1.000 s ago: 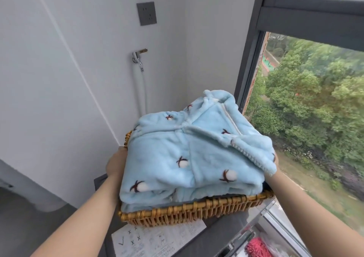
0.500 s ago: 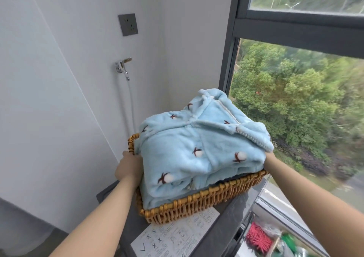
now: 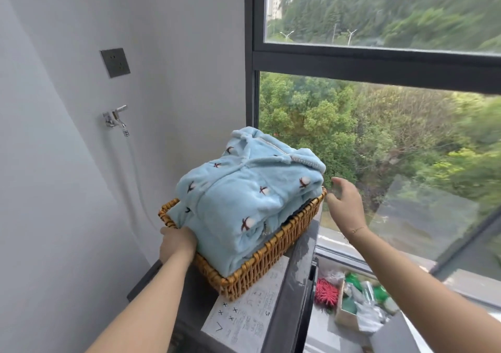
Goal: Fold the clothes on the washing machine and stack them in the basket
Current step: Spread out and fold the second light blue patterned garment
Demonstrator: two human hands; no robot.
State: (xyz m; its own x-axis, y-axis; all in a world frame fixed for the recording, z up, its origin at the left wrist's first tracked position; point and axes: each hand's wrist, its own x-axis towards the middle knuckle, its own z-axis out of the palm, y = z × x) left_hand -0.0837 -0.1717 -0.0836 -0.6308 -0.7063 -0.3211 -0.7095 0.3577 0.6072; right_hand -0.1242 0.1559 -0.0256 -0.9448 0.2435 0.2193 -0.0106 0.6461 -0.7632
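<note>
A dark grey washing machine (image 3: 291, 293) stands in a corner between a pale wall and a large window (image 3: 379, 62) that looks out on green trees. On its flat top sits a woven wicker basket (image 3: 260, 264), golden brown, turned at an angle, with a printed instruction sheet (image 3: 244, 314) just beside its near corner. Filling the basket and rising well above its rim is 1 folded garment, pale blue fleece (image 3: 244, 193) dotted with small cotton-boll motifs; a darker layer shows beneath it at the right side. The fleece looks thick, soft and light, likely to slump or slide if the basket tips, so the stiff wicker rim seems the safer place to take hold, 1 hand at each opposite side. The left hand (image 3: 176, 241) rests at the basket's left rim against the edge of the fleece; its fingers are hidden, so whether it grips cannot be told. The right hand (image 3: 345, 206) hangs in the air just beside the basket's right corner, fingers spread and relaxed, holding nothing. The folding appears complete.
</note>
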